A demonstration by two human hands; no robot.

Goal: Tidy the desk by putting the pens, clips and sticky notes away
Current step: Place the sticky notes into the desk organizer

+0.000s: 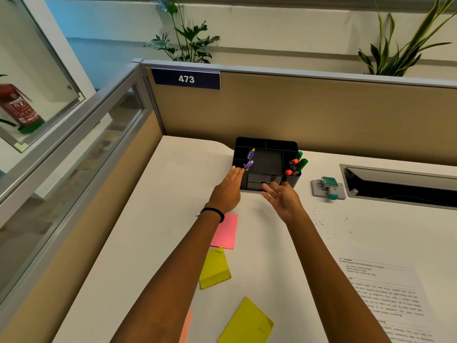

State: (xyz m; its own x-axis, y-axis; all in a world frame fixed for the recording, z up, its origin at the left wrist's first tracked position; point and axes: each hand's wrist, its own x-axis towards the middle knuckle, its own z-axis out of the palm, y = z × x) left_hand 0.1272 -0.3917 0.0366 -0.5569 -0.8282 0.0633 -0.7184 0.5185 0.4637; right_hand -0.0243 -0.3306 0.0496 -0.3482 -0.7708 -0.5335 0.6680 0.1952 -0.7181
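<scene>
Pink sticky note [226, 233] is being partly covered by left forearm [178, 263]. Salmon note [186, 328] and 1 yellow note [247, 323] are being cropped at bottom edge. Printed sheet [385, 300] text is being blurred. Left hand [226, 191] grip on purple pen [248, 164] is being hidden.

Printed sheet [385, 300] front right; stamp [327, 186] beside cable slot [400, 186]; 473 sign [186, 79].

Pens [301, 163] in organizer [268, 159], sticky notes [215, 268] scattered
</scene>
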